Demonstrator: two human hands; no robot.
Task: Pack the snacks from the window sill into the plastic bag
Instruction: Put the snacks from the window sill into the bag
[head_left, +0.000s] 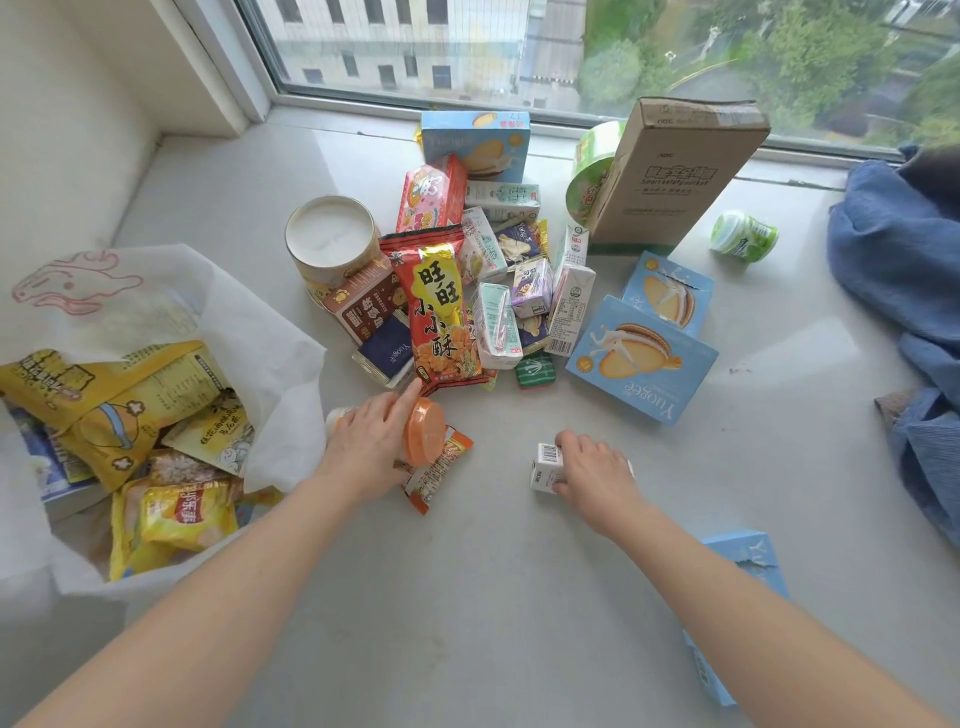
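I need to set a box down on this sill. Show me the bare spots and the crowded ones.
Bare sill lies between the two forearms, in front of the snack pile. Another bare patch lies between the plastic bag and the window frame. A third lies between the blue biscuit boxes and the blue cloth. The middle by the cardboard box is crowded.
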